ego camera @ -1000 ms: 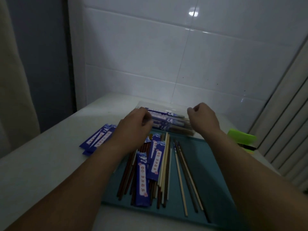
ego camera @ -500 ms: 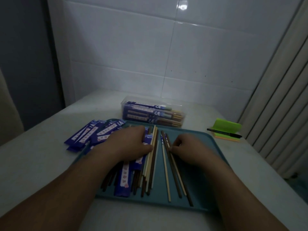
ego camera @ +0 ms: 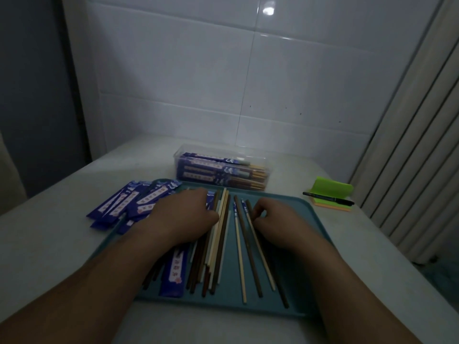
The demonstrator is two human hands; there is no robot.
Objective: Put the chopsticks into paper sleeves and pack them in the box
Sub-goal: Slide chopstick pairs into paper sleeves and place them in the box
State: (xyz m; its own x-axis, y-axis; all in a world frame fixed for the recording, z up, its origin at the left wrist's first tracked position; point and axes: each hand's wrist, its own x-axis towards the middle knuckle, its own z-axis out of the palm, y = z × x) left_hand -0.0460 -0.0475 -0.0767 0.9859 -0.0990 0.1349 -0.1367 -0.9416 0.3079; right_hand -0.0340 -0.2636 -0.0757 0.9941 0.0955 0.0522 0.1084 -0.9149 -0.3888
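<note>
Left grip (ego camera: 183, 214) palm-down on the chopstick pile (ego camera: 218, 244) in the teal tray (ego camera: 223, 304); fingers hidden, can't tell if it holds any. Right grip (ego camera: 275, 217) curled, fingertips (ego camera: 257, 209) on the loose chopsticks (ego camera: 248, 244), probably pinching one, light is dim. Sleeves (ego camera: 124, 202) at tray's left edge on desk (ego camera: 49, 244). Box (ego camera: 223, 170) just behind tray, sleeved pairs inside.

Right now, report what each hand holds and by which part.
Cannot tell for sure. The right hand curls its fingers at a loose chopstick near its far end; the left hand rests on the chopstick pile.
</note>
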